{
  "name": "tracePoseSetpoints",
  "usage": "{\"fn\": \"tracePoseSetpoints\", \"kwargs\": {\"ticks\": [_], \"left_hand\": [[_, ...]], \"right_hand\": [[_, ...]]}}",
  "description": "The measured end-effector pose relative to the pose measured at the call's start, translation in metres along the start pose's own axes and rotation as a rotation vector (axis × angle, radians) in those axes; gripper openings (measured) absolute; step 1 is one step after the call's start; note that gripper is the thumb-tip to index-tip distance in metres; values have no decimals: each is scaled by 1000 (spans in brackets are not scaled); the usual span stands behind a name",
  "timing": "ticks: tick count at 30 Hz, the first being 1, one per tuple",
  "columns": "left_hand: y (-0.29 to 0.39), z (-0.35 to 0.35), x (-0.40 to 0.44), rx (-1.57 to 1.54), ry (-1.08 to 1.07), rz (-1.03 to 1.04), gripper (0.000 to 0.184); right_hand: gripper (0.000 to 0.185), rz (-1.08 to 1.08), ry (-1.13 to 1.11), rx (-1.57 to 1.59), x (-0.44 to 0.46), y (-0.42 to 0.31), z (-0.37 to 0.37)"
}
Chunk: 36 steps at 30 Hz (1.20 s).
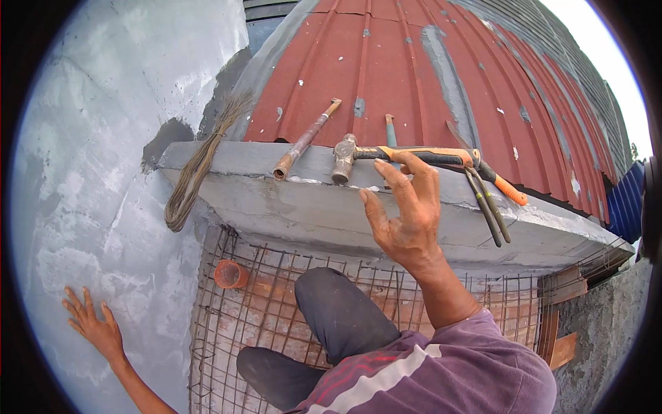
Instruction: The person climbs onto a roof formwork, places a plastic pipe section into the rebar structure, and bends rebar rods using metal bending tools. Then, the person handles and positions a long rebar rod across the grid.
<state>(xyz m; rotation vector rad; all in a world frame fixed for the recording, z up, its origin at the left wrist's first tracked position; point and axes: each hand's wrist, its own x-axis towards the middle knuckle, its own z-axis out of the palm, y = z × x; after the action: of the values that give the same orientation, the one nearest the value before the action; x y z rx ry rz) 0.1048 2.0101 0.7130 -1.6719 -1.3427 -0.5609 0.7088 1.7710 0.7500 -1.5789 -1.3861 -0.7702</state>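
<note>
My right hand [408, 214] is raised in front of the concrete ledge [317, 196], fingers apart and curved, nothing in it. Just beyond its fingertips lies a hammer [343, 160] with an orange and black handle. Beside the handle's end are pliers [488, 210] with dark grips and a tool with an orange handle [509, 189]. A rusty metal pipe [307, 139] and a teal-handled tool [390, 131], partly hidden by the hammer, rest across the ledge. On the far left, my left hand [96, 326] lies spread against the grey plastered wall [103, 207].
A bundle of tie wire [196, 172] hangs over the ledge's left end. Red corrugated roofing [386, 62] slopes away behind the ledge. Below me is a rebar grid [269, 290] with a small orange cup [230, 274] on it. Wood pieces [563, 350] stand at the right.
</note>
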Motion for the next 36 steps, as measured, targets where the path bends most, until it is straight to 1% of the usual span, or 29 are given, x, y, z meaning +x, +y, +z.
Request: {"fn": "tracePoseSetpoints", "kwargs": {"ticks": [3, 6, 8, 9, 10, 13, 16, 19, 20, 23, 26, 28, 31, 33, 35, 36], "left_hand": [[-1, -1, 0, 2, -13, -3, 52], [5, -5, 4, -33, -9, -31, 51], [19, -9, 10, -91, 16, -59, 51], [28, -13, 14, -168, 9, -61, 51], [41, -18, 20, -245, 4, -65, 51], [87, -37, 39, -487, -4, -46, 52], [128, -51, 46, -662, -37, -19, 53], [155, -64, 50, -732, -70, -1, 55], [154, -68, 51, -737, -80, -2, 55], [134, -75, 56, -695, -7, -46, 55], [101, -81, 64, -568, 94, -67, 54], [87, -81, 73, -501, 159, -100, 54], [63, -80, 91, -359, 282, -152, 54], [45, -77, 100, -255, 343, -187, 56], [26, -71, 108, -151, 386, -228, 61], [17, -68, 109, -110, 358, -251, 64]], "right_hand": [[52, 110, 73, -82, 3, 39, -24], [55, 177, -190, -391, 16, 51, -55], [59, 199, -400, -510, 20, 68, -62], [61, 207, -507, -567, 23, 75, -62], [51, 177, -451, -613, 25, 81, -56], [39, 299, -587, -692, 41, 90, -47], [31, 195, -497, -642, 43, 94, -49], [35, 111, -455, -617, 47, 90, -55], [37, 59, -396, -620, 46, 90, -55], [36, 5, -259, -655, 55, 82, -62], [36, -28, -144, -659, 80, 74, -58], [35, -40, -207, -647, 111, 54, -47], [34, -82, -334, -618, 154, 26, -3], [30, -176, -407, -555, 170, 23, 44], [27, -172, -564, -492, 184, 7, 90], [25, -194, -606, -475, 188, -1, 113]]}}
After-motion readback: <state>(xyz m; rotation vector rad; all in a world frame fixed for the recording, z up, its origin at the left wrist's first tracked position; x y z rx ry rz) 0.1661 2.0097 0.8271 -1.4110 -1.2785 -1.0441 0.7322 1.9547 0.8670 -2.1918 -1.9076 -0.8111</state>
